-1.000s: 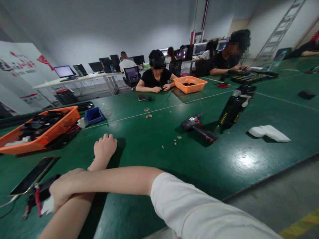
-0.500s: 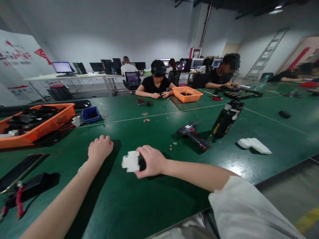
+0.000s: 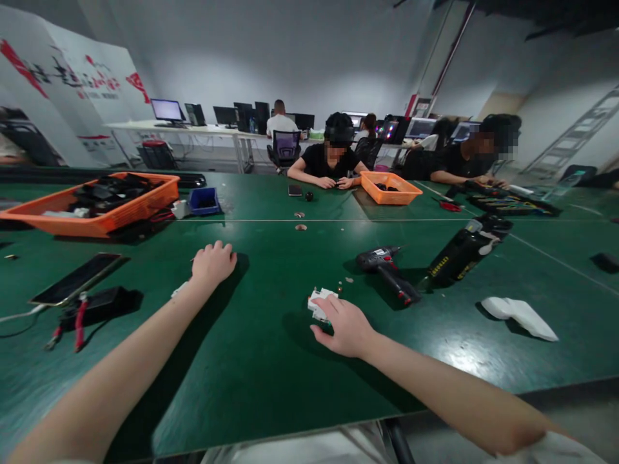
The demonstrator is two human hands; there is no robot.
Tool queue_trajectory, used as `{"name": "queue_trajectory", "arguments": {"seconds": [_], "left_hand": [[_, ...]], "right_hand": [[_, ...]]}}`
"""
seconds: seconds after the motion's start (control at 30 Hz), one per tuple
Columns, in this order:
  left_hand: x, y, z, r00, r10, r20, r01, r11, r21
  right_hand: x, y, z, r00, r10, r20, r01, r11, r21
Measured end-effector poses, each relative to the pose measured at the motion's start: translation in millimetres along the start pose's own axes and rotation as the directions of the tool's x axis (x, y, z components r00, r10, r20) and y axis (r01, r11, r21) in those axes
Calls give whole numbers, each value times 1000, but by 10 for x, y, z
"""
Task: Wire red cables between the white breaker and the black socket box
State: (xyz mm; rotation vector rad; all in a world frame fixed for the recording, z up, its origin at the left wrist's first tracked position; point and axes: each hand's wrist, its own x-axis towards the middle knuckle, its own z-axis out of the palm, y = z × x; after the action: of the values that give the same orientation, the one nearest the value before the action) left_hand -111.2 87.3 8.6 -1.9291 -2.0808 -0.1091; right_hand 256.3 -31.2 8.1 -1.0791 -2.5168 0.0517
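The white part [image 3: 319, 305] is sitting in the right hand [image 3: 347, 325], whose grip is grasping it over the counter [image 3: 251, 386]. Right of that grip, the drill [image 3: 391, 276] is lying; well left, the left hand [image 3: 214, 264] is resting, its grip impossible to tell.

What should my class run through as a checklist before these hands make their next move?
1. Right hand has hold of the white part: ok, fingers and thumb are on it.
2. White part lifted off the table: cannot tell.
3. Left hand empty: cannot tell, its palm is hidden.
4. Hands apart from each other: ok.
5. Drill apart from the right hand: ok.
6. Red-handled tool stowed in a container: not ok, it lies out near the phone.
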Motion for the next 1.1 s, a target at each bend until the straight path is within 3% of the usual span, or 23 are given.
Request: {"name": "queue_trajectory", "arguments": {"seconds": [0.1, 0.27, 0.53, 1.1], "left_hand": [[-2, -5, 14, 1000, -25, -10, 25, 1000, 10], [22, -44, 54, 998, -70, -8, 70, 997, 16], [64, -70, 35, 1000, -6, 8, 6, 1000, 3], [7, -48, -6, 995, -103, 9, 103, 994, -25]], "right_hand": [[57, -43, 31, 998, -66, -4, 66, 995, 75], [67, -9, -7, 1000, -6, -3, 6, 993, 121], [75, 12, -40, 1000, 3, 5, -4, 984, 180], [69, 45, -20, 1000, 3, -14, 0, 974, 229]]}}
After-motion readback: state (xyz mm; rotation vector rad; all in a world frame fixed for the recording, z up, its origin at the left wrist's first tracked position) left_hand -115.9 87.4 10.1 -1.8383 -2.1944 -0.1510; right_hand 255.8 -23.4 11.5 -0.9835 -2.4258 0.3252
